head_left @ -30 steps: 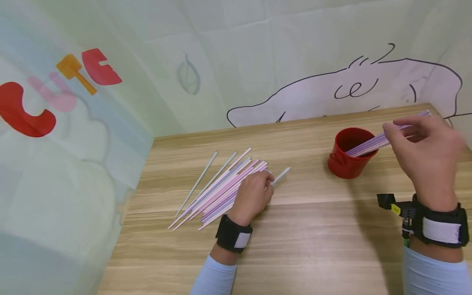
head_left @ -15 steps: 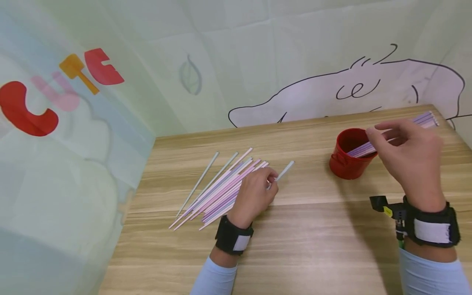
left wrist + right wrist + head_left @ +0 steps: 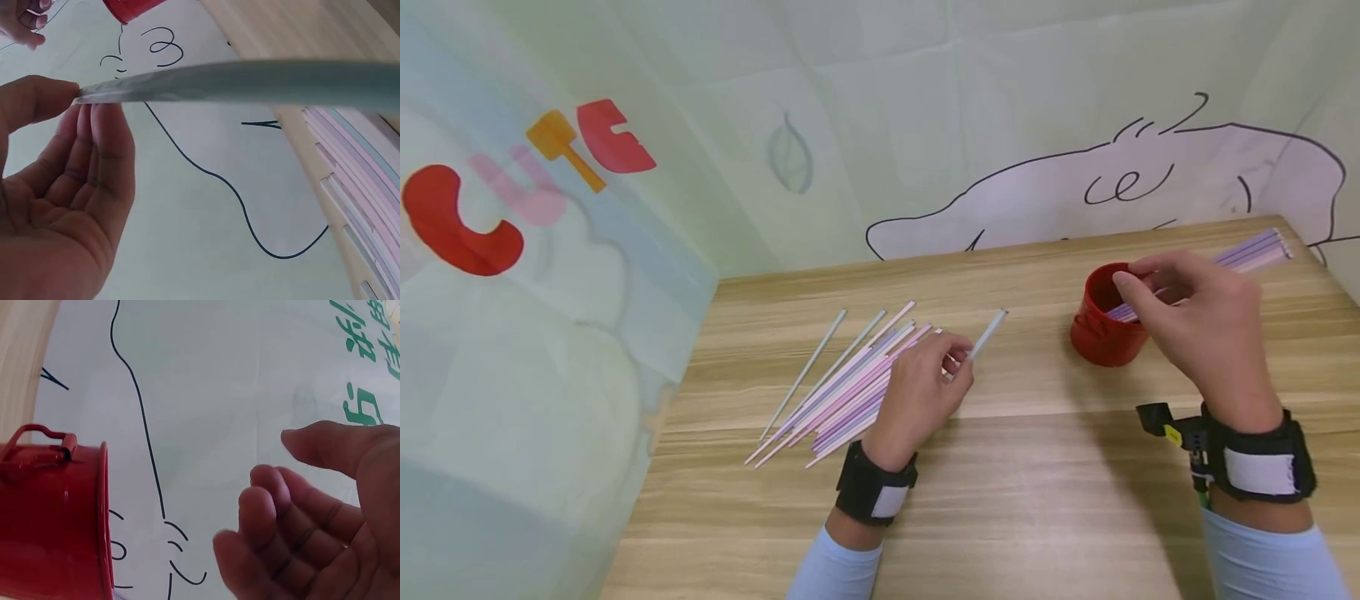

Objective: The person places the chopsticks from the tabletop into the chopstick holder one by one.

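My left hand (image 3: 917,396) pinches one pale green straw (image 3: 988,335) between thumb and fingers, lifted at the right side of a loose pile of pastel straws (image 3: 850,383). In the left wrist view that straw (image 3: 250,82) runs across the picture from the fingertips. My right hand (image 3: 1206,333) hovers beside the small red bucket (image 3: 1105,340). A bundle of purple and pink straws (image 3: 1255,252) leans out of the bucket behind it. The right wrist view has the thumb and fingers of this hand (image 3: 312,531) apart with nothing between them.
The pile includes pink, lilac, white and green straws, with a green straw (image 3: 805,373) lying apart at its left. A wooden table (image 3: 1015,500) carries everything. Behind it hangs a printed cloth (image 3: 865,108) meeting the table's back edge.
The left hand has moved slightly up and right, drawing the green straw away from the pile. The right hand has shifted left toward the bucket, leaving the bundle leaning there.
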Action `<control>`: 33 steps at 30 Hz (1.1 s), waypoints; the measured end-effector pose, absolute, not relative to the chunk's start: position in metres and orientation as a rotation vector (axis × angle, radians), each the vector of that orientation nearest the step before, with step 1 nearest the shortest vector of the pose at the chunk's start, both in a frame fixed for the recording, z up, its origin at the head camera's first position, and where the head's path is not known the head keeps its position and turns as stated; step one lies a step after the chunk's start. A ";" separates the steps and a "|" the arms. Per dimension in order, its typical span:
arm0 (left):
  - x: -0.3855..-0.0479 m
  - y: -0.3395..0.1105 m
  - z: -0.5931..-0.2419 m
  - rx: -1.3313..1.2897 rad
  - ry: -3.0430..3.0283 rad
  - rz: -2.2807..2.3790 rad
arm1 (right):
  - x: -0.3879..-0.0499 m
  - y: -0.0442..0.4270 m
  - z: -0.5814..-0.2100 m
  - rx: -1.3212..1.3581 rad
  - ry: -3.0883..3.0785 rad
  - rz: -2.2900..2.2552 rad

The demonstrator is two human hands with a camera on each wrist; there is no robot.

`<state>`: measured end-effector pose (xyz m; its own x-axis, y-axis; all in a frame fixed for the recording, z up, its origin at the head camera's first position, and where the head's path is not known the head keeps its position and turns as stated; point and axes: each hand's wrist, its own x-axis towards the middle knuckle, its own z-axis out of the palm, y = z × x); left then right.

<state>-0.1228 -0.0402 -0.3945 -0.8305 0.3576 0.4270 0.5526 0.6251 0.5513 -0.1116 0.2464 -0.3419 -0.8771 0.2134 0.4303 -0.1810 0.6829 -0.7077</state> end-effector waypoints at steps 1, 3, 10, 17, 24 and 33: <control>-0.122 -0.040 -0.394 -0.743 -2.554 -1.029 | -0.112 0.244 -0.342 0.003 -2.395 1.088; -0.120 -0.039 -0.392 -0.751 -2.512 -1.076 | -0.112 0.240 -0.343 0.074 -2.363 1.091; -0.116 -0.037 -0.386 -0.779 -2.389 -1.220 | -0.116 0.227 -0.347 0.306 -2.270 1.071; -0.115 -0.036 -0.385 -0.835 -2.279 -1.314 | -0.114 0.218 -0.348 0.351 -2.295 1.117; -0.113 -0.033 -0.383 -0.868 -2.212 -1.340 | -0.111 0.206 -0.346 0.493 -2.306 1.168; -0.112 -0.030 -0.383 -0.921 -2.145 -1.316 | -0.109 0.201 -0.347 0.583 -2.290 1.168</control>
<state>-0.1117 -0.0301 -0.3825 -0.6712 0.3025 0.6767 0.7403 0.3193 0.5916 -0.1088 0.2014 -0.3473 -0.7832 -0.1457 0.6045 -0.5748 0.5405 -0.6144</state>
